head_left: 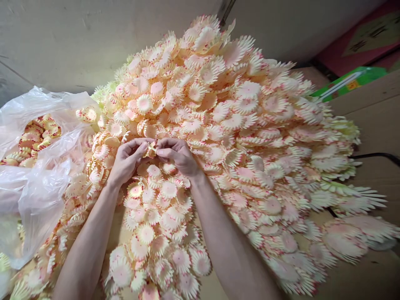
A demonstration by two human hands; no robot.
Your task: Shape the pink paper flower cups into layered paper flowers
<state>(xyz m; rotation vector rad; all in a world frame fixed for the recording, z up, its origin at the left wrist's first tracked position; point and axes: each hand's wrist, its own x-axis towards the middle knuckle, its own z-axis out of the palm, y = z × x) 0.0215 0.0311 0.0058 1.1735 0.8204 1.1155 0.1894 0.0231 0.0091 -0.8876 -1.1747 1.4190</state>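
Note:
Between the fingertips of both hands sits a small artificial flower petal piece, pale yellow with reddish edges. My left hand pinches it from the left, thumb and forefinger pressed together. From the right, my right hand pinches its other side. Its exact shape is partly covered by the fingers. Right below the hands lies a smaller heap of round, fringed petal pieces, cream with pink centres. Behind and to the right rises a large pile of the same petal pieces.
At the left, a translucent plastic bag holds curled petal pieces with red edges. A grey wall stands behind the pile. To the right are cardboard, a green packet and a black cable.

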